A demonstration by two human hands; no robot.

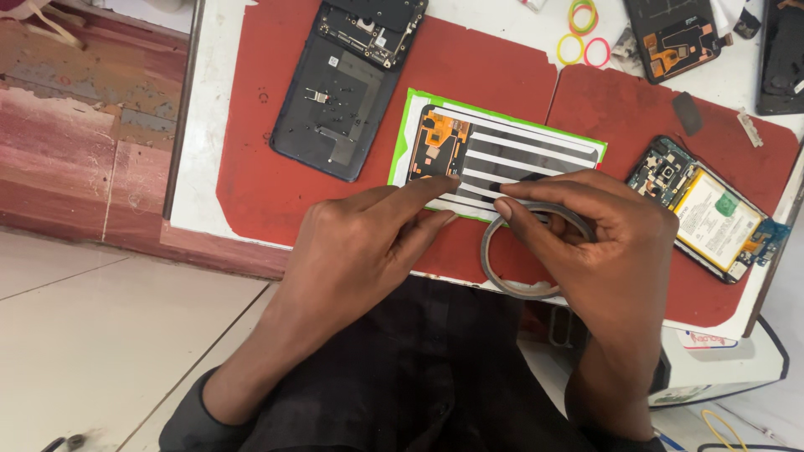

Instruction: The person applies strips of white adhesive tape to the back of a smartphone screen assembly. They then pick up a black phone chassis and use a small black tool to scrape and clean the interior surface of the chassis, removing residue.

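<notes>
Left hand [368, 243], fingers extended together, presses the striped phone panel [494, 155] near the bench's front edge; right hand [603, 243] pinches a tape roll [523, 289] touching the panel's near edge.

opened dark phone [345, 92], battery phone [712, 209] and coloured rubber bands [584, 33] on red mat [251, 180].

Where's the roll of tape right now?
In the head view, the thin grey ring-shaped roll of tape is in the right hand, at the table's near edge, just below the green-edged phone frame with black strips.
</notes>
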